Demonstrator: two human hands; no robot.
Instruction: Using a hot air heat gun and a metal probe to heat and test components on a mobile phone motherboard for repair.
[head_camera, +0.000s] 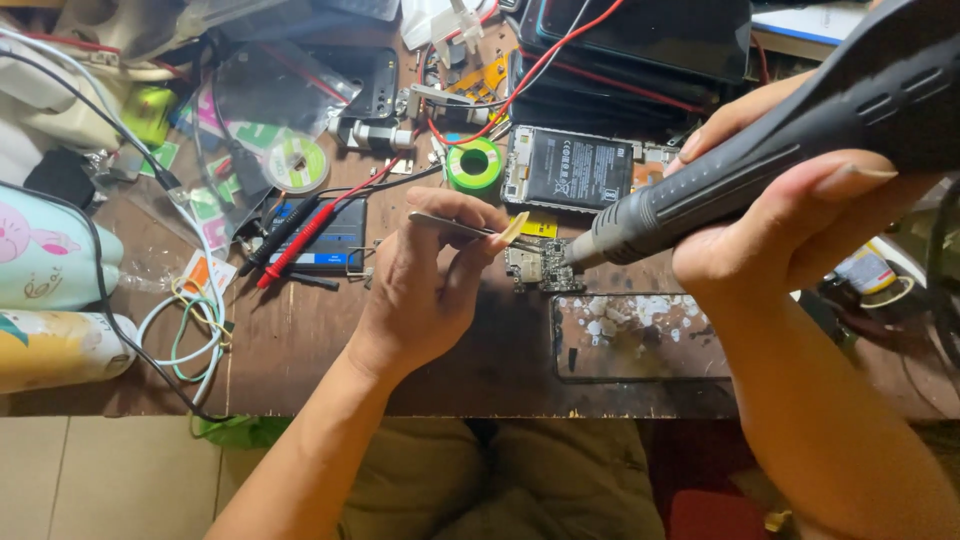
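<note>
Cluttered wooden workbench (300, 340), wires and parts everywhere — and at the centre sits a small circuit board (545, 265), flat on the wood just past the left hand's fingertips. It looks light, stiff and fragile, studded with tiny components; best gripped by its bare edges, never across the chips. The left hand (425, 285) is pinched closed around thin metal tweezers (462, 229), their tips reaching over the board's top edge. From the right, the right hand (790, 225) is wrapped firmly around a black hot-air tool (790, 135), its nozzle almost touching the board. Just beyond lies an opened phone with its battery (575, 170), a green solder spool (474, 165) beside it, and a cracked glass panel (635, 335) sits under the right wrist.
</note>
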